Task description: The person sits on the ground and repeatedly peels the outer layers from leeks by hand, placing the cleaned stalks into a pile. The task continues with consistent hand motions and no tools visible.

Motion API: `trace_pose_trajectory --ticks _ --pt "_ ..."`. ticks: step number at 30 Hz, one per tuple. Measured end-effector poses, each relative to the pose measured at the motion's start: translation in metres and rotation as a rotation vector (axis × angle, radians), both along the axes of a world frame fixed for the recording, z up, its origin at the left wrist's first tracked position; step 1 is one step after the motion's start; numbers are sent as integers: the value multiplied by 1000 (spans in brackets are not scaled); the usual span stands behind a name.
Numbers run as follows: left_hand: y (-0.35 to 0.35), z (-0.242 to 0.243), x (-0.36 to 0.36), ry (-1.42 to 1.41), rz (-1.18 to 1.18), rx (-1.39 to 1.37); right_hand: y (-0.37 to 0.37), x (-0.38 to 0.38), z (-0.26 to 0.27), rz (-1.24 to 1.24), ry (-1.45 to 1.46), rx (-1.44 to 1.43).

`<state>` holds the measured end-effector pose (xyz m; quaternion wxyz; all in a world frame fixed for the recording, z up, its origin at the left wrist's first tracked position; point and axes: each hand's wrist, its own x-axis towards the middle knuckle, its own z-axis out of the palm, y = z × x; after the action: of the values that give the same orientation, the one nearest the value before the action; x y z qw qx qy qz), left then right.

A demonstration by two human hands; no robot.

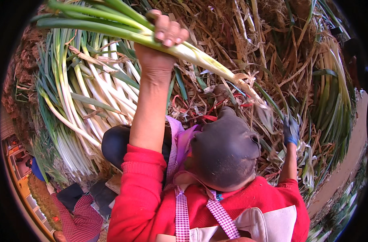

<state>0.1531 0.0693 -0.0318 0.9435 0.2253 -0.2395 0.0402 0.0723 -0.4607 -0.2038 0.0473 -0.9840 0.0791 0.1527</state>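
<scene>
My left hand (162,39), bare, is closed around a thick Welsh onion or leek (202,59); its green leaves point to the upper left and its pale stem slants down to the right. Loose, dry outer layers hang from its lower end, partly blurred. My right hand (290,128), in a dark blue-grey glove, is at the right with a long green leaf strip (270,99) at its fingers. How firmly it grips the strip is hard to see. Beneath my left forearm, many white-stemmed stalks (93,87) lie in a heap.
Dry leaves and peelings (214,36) cover the ground ahead. Another bundle of green stalks (332,99) lies at the right. A dark, dusty rounded thing (226,148) is before my chest. Another person (81,214) in a checked top is at the lower left.
</scene>
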Motion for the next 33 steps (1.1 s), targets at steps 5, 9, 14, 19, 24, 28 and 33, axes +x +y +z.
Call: trace_pose_trajectory --ticks 5,9,14,19,24,28,33 --pt "-48 -14 -5 -23 -218 -55 202 52 104 444 -353 915" --pt "-48 6 -19 29 -163 102 310 69 148 434 327 1512" --pt "-49 -3 -66 538 555 -16 354 73 135 163 -5 1348" --pt "-69 -31 -74 608 719 166 365 55 107 117 -1 1246" --pt "-61 -13 -82 676 602 145 313 77 45 134 60 1243" --pt "4 25 -97 481 666 176 158 74 -43 -52 -59 876" --pt "87 67 -105 368 736 232 -55 -19 -89 -170 -45 400"
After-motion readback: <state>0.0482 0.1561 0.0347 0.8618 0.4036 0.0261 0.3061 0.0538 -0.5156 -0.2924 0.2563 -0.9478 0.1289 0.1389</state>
